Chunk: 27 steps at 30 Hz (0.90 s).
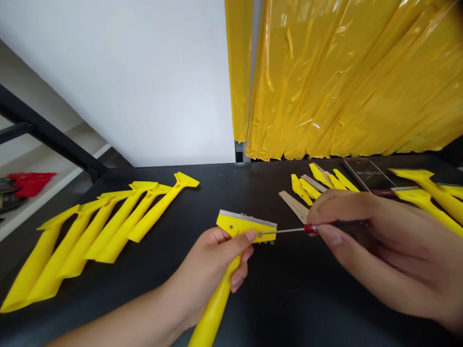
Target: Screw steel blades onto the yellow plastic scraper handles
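Left hand (217, 253): grips yellow scraper (238, 227) above black tabletop (231, 190) | Right hand (383, 246): grips screwdriver (289, 231), tip at screw (259, 234) | Technique: square shaft alignment, steady scraper, light pressure probably limit slipping.

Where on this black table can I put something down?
The back middle of the table looks free, beyond the held scraper, between the left row of yellow handles and the small yellow plates. Crowded: the left, with that row, and back right, with the plates, phone and more handles.
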Each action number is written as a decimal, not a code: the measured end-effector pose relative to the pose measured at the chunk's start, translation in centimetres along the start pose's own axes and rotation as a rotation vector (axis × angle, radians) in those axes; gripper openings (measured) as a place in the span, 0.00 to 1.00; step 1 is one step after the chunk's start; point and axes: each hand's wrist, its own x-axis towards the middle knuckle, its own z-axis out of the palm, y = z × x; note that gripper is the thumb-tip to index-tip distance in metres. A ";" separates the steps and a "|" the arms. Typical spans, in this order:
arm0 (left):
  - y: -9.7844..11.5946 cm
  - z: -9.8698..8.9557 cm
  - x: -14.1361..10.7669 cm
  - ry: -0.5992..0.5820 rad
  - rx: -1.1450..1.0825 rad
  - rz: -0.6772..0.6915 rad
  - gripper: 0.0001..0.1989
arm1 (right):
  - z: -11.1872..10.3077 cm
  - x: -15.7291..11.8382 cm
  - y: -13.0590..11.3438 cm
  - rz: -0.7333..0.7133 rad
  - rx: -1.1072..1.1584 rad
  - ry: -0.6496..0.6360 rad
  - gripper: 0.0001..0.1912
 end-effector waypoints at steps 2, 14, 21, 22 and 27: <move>0.0 0.1 0.0 0.013 0.055 0.018 0.22 | -0.3 0.1 -0.5 -0.097 -0.053 -0.076 0.08; 0.3 0.1 0.0 0.104 0.237 0.062 0.24 | 0.4 -0.1 -2.2 -0.246 -0.423 -0.077 0.05; 0.8 -0.1 0.0 0.119 0.406 0.095 0.28 | 0.4 -0.1 -2.3 -0.160 -0.478 -0.151 0.12; 0.9 -0.1 0.1 0.120 0.419 0.100 0.28 | 0.5 0.0 -2.3 -0.148 -0.491 -0.137 0.13; 1.4 -0.6 0.4 0.147 0.441 0.158 0.26 | 0.8 0.6 -2.0 -0.118 -0.573 -0.098 0.13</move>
